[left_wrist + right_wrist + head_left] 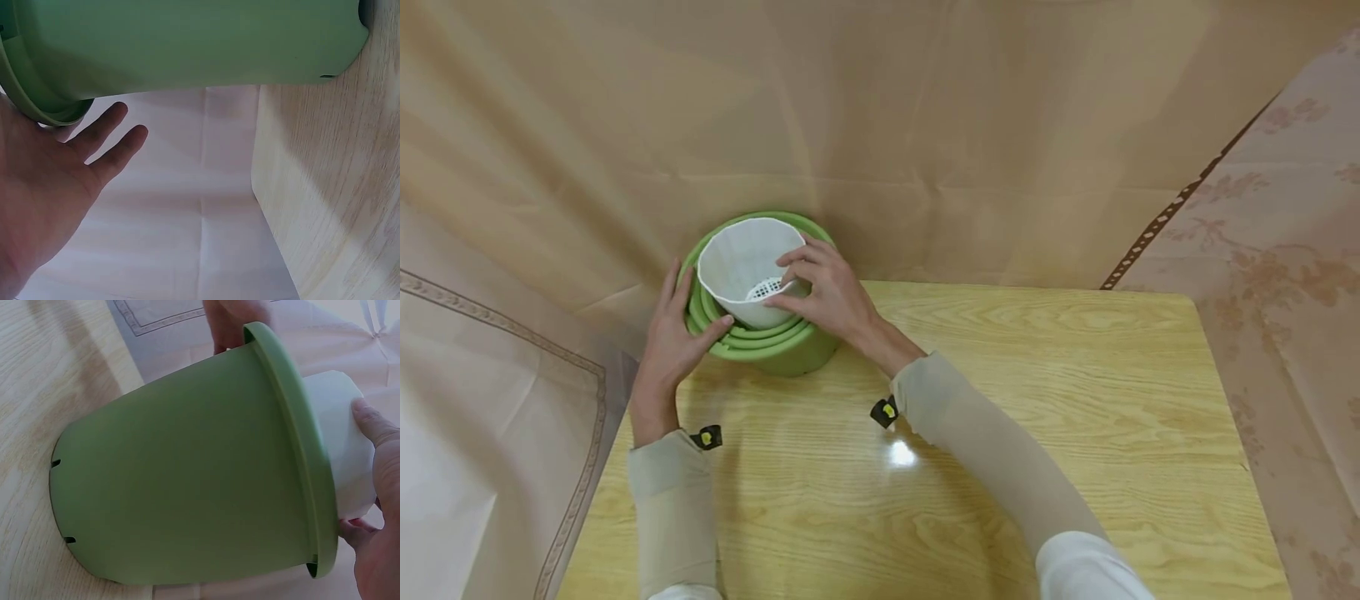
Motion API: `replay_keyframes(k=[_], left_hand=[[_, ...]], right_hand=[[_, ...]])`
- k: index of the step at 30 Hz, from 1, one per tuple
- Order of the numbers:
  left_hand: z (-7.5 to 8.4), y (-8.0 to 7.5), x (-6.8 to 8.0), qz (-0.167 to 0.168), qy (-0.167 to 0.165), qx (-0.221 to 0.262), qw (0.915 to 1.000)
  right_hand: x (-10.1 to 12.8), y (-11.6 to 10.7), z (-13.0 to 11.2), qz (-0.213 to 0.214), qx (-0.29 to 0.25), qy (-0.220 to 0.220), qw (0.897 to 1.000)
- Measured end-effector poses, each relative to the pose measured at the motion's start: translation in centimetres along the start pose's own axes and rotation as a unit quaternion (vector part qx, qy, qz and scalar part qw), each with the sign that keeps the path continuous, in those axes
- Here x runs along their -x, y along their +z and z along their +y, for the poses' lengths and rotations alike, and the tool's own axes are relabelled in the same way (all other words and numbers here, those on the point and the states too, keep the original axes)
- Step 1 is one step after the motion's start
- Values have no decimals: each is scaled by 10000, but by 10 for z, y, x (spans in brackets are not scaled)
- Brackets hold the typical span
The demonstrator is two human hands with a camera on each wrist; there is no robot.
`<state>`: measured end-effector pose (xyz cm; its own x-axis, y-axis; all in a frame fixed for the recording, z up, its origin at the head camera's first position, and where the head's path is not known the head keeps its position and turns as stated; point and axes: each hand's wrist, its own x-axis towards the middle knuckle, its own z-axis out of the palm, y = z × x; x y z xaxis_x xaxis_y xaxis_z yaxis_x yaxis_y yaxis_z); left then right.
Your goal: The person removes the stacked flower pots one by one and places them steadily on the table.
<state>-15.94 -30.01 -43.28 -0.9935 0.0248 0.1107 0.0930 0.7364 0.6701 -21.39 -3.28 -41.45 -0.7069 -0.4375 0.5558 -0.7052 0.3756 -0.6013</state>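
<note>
A white ribbed flowerpot (726, 260) with a grid of holes in its base sits tilted inside a stack of nested green flowerpots (805, 354). My right hand (831, 292) pinches its wall, thumb outside and fingers inside the mouth. In the right wrist view, the white pot (337, 419) stands out above the green rim. At the left side of the stack, my left hand (673, 337) holds the rim, thumb laid over the inner edges and fingers outside. The left wrist view has two fingers (115, 150) stretched out beneath the green rim (47, 112).
The stack stands at the back left of a wooden table (1000, 375), close to a tan cloth (925, 150) hanging behind it. Patterned cloth (1292, 333) hangs along the right side, and pale cloth (467, 400) lies to the left.
</note>
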Motion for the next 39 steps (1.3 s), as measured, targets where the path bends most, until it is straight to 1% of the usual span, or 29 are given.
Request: replay_keyframes(k=[6,12,18,22,30,36,39], left_hand=[[-2,0,-2,153,135,300,9993],[-2,0,-1,217,141,210,9994],[0,-1,2,306,111,284,9991],[-1,1,4,360,123,302,9988],[0,6,6,291,111,318,9990],[2,6,5,416,214,502,9976],[3,6,4,442,219,512,9975]], right_hand=[[-3,-7,-6,286,-255,77,9992],[-5,-9,-7,471,-379,-16,9982],[-7,-12,-10,497,-503,-116,9974],[-7,-15,-12,632,-656,-198,9956],[-4,-23,-17,975,-691,-389,9921],[-7,-27,-23,1059,-741,-571,9900],[-8,-30,-26,1114,-717,-618,9893]])
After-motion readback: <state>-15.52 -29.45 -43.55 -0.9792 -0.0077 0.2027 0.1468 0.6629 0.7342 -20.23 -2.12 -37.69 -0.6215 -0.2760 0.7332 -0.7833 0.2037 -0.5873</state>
